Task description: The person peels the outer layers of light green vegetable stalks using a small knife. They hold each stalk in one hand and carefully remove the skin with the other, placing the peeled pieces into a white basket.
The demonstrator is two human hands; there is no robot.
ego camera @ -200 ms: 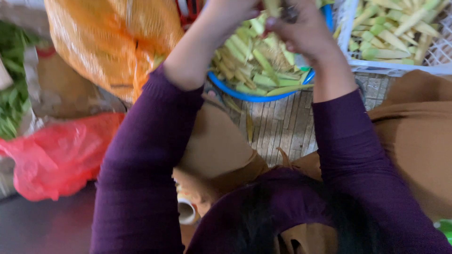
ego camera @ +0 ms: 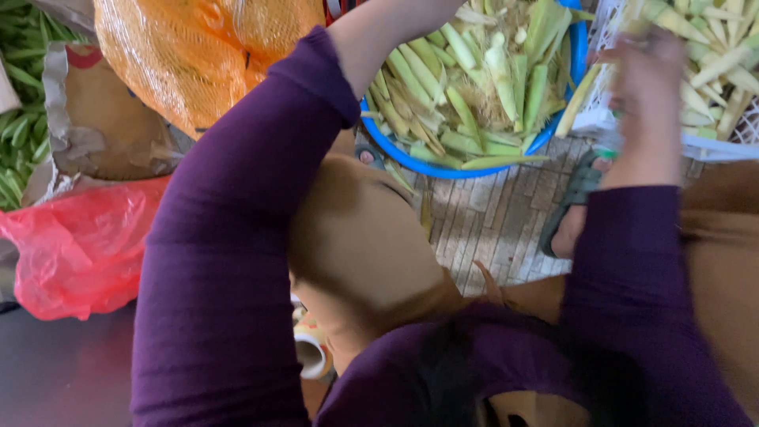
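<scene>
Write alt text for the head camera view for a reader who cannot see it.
A person in purple sleeves sits over a blue basin heaped with green baby-corn husks; the blurred right hand is raised near a white crate of peeled baby corn, the left hand out of frame. An orange mesh sack and red plastic bag lie alongside.

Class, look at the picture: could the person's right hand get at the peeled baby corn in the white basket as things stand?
Probably yes. The right hand, blurred, is raised right at the near rim of the white basket, and the peeled baby corn lies uncovered on top. Nothing shows between them.
</scene>
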